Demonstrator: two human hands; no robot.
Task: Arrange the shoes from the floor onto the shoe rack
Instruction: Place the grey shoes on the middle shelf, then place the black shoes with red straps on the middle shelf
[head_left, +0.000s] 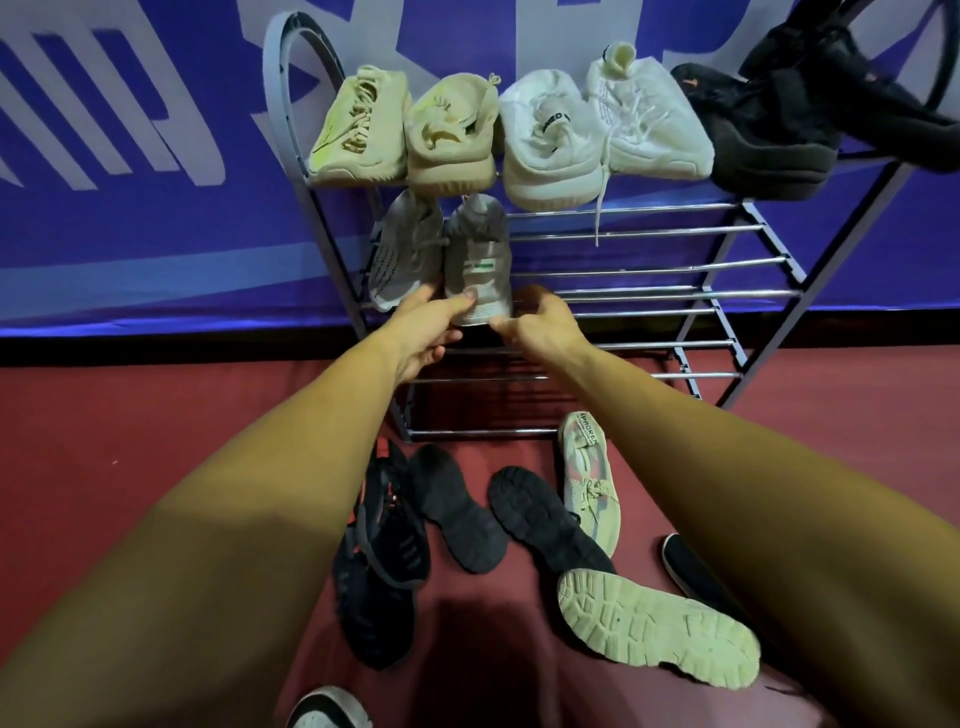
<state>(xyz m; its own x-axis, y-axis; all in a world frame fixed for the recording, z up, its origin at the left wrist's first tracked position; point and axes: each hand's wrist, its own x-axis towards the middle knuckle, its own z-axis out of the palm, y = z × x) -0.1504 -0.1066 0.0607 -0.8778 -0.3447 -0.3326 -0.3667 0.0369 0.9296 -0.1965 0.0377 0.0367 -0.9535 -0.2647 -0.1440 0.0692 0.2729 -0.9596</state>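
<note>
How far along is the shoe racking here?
Done: six shoes fill the top shelf; one grey shoe sits below. In hand: left hand and right hand grip its grey mate on the second shelf. Left: several shoes on the floor, including black soles-up ones.

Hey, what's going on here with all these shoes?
A person is tidying shoes onto a metal shoe rack. The left hand and right hand both hold the heel of a grey shoe, setting it on the second shelf beside a matching grey shoe. The top shelf holds a beige pair, a white pair and a black pair. Several floor shoes lie below, some sole up.
</note>
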